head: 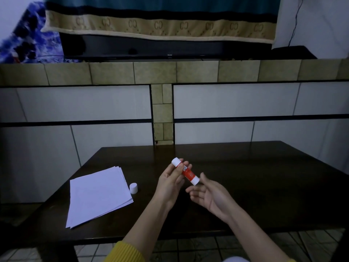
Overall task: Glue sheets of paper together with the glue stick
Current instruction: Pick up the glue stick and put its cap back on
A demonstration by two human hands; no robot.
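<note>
- Left hand up over the middle of the dark bench, grip curled round the glue stick, fingers behind and thumb in front.
- Glue stick red with white ends, tilted, one end up and to the left, other end down toward the right hand.
- Right hand palm up, grip spread and loose, holding nothing; fingertips just beside the lower white end, can't tell if actually touching.
- Cap off, sitting on the bench right next to the right edge of the paper stack.
- Paper stack lying flat on the left part of the bench, sheets slightly fanned.
- Yellow sleeve at the bottom on the left arm.
</note>
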